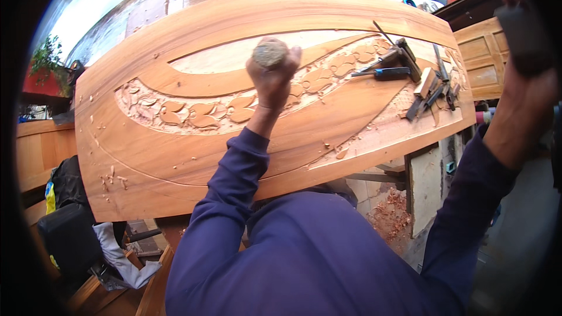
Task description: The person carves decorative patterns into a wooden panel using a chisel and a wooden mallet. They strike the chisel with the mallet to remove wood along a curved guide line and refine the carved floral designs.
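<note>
The left hand is wrapped in a fist around an upright tool with a round, grey-brown, rough-topped butt, held over the middle of a broad, orange-brown wooden panel; the tool's working end is hidden beneath the fist. Well apart from it, the right hand is raised near the right edge, closed about a dark, blocky piece (blur and the piece itself hide most of that grip). The panel lies flat in front of the person, with a curved band of carved leaves and petals sweeping across it and curled pale shavings scattered on its near left corner. Toward its right end sits a jumble of dark-handled hand tools, a pale wooden block among them. The panel looks stiff and heavy, best taken by its thick outer edges with both hands, away from the raised petals, whose thin rims could probably chip. The upright tool seems rigid and light enough for one fist, gripped below its butt; the dark piece looks dense and solid, and probably wants a firm hold, as loose shavings may make footing on the wood slippery.
</note>
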Motion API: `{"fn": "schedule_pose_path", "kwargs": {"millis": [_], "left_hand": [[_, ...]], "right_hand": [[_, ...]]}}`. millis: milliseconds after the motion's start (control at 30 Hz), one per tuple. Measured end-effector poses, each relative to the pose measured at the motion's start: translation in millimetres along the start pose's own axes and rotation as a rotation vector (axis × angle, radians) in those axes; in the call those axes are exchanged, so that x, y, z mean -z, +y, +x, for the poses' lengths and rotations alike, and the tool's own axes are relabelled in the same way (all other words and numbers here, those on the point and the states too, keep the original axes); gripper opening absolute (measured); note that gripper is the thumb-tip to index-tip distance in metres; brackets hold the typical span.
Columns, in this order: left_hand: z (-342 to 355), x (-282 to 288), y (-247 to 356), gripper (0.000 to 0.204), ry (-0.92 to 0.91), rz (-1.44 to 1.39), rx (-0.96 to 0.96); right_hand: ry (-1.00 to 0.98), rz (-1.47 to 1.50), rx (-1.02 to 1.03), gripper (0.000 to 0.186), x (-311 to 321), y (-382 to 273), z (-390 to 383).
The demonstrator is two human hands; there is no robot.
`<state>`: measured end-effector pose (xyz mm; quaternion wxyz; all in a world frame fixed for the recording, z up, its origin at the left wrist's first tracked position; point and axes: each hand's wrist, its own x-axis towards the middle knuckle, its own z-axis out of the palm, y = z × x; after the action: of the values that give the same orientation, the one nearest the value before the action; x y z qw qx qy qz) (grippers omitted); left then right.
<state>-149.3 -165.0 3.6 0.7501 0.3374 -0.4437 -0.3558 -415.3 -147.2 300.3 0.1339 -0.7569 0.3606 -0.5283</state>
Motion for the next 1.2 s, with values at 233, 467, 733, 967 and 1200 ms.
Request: {"fn": "schedule_pose_path", "kwargs": {"millis": [233, 467, 733, 967, 1200], "left_hand": [[-12, 7, -2, 0.02, -0.015, 0.11, -0.149], [-4, 13, 25, 0.023, -0.193, -0.277, 0.338], [-30, 21, 15, 0.016, -0.029, -0.245, 0.199], [-5, 5, 6, 0.019, 0.117, -0.163, 0.167], [-14, -12, -12, 0.015, 0.073, 0.008, 0.045]], "right_hand": [[-0.581, -0.593, 0.325, 0.073, -119, 38, -70], [-0.585, -0.665, 0.277, 0.089, -118, 47, -93], [-0.249, -0.286, -0.125, 0.086, -82, 73, -147], [-0.138, -0.083, -0.276, 0.067, -56, 67, -127], [-0.086, -0.133, 0.059, 0.043, -43, 85, -37]]}}
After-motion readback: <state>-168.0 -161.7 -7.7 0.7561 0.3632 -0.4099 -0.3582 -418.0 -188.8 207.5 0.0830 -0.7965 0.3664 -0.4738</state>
